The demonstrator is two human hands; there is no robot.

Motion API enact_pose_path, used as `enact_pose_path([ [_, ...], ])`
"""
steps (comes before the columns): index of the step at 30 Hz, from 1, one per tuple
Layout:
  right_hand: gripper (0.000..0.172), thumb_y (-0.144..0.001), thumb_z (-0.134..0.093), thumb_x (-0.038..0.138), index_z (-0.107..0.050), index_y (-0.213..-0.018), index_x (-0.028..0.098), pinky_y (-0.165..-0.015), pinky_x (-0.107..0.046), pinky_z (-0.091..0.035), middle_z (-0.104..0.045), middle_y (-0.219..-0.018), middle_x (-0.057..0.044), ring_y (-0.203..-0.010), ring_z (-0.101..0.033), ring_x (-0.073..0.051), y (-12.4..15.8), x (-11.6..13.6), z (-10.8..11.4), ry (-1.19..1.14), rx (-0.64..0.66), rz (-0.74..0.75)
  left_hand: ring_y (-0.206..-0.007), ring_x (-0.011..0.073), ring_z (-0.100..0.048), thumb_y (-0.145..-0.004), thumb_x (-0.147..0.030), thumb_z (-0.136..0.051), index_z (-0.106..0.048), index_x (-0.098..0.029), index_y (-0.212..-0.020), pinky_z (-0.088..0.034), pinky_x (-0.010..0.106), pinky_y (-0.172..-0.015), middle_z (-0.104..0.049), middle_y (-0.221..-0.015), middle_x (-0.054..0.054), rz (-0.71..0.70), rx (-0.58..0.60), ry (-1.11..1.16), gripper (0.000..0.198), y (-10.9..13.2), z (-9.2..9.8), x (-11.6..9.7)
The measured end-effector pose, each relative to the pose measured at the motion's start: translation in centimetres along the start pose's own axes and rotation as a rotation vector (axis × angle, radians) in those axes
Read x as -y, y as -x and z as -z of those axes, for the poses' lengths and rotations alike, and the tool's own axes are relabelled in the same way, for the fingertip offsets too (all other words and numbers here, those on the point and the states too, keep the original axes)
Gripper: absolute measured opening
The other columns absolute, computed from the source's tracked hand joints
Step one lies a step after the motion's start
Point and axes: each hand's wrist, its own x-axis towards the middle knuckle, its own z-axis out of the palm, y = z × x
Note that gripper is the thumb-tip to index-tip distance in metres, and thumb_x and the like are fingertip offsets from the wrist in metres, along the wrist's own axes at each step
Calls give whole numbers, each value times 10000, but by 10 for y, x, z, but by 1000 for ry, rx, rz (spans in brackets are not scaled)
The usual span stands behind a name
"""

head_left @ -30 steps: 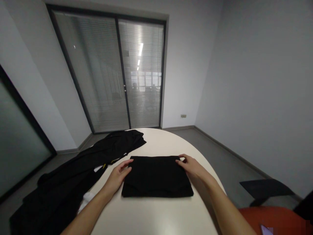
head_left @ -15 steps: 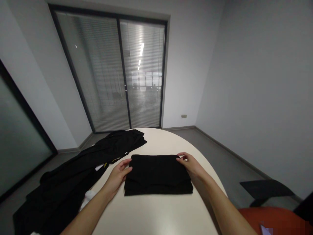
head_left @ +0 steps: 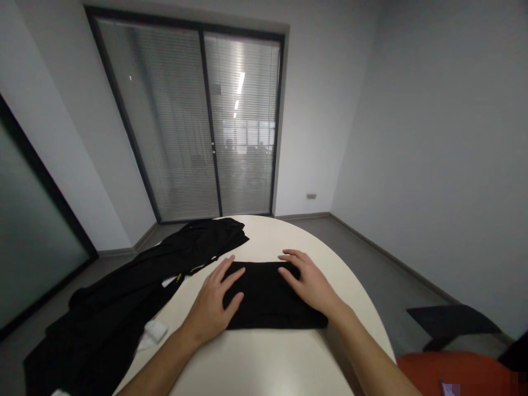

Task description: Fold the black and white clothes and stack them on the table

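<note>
A folded black garment (head_left: pixel 264 300) lies flat as a rectangle on the white table (head_left: pixel 272 363), directly in front of me. Over its left side rests my left hand (head_left: pixel 216 302), fingers spread and palm down. My right hand (head_left: pixel 307 280) lies across the upper right part, its fingers apart and reaching over the far edge. Neither hand grips the cloth. Both cover the garment's side edges, so its kind cannot be made out.
Along the table's left side sprawls a heap of black clothing (head_left: pixel 136 286), hanging over the edge. A crumpled white item (head_left: pixel 152 334) sits beside it. At the lower right stands an orange-seated chair (head_left: pixel 457 371) with a black armrest (head_left: pixel 454 319). Glass doors (head_left: pixel 185 121) are beyond the table.
Both hands have moved inward from the garment's side edges onto its top, with the fingers spreading. The near edge of the folded garment looks flatter and straighter.
</note>
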Motion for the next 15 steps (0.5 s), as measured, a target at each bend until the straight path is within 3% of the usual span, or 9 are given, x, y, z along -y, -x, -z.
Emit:
enact_pose_path([
  [3, 710, -889, -534, 603, -362, -1516, 317, -1202, -546, -106, -262, -1613, -57, -1486, -180, -333, 9, 31, -14, 4, 354, 168, -1481, 364, -201, -910, -386, -583, -411, -349, -1484, -202, 612, -1175, -276, -1612, 44, -77, 248, -82, 600, 8, -9, 0],
  [6, 1022, -729, -672, 683, -205, -1562, 319, -1168, -623, 45, -110, -1644, -81, -1496, -21, -405, 15, 36, -27, 46, 602, 165, -1499, 361, -128, -922, -386, -571, -332, -367, -1515, -161, 639, -1171, -250, -1620, 37, -81, 327, -111, 639, 14, -15, 10],
  [11, 1102, -661, -747, 631, -188, -1563, 333, -1168, -621, 27, -94, -1646, -83, -1496, -23, -404, 14, 25, -30, 37, 618, 144, -1503, 353, -110, -926, -377, -562, -316, -372, -1519, -147, 633, -1175, -213, -1630, 36, -71, 336, -115, 642, 15, -14, 11],
  [15, 1221, -598, -772, 658, -114, -1571, 321, -1158, -644, 15, 4, -1649, -92, -1487, 55, -426, 12, 22, -28, 87, 605, 101, -1479, 343, -219, -917, -408, -576, -386, -330, -1498, -159, 601, -1190, -336, -1586, 59, -55, 288, -88, 616, 12, -11, 9],
])
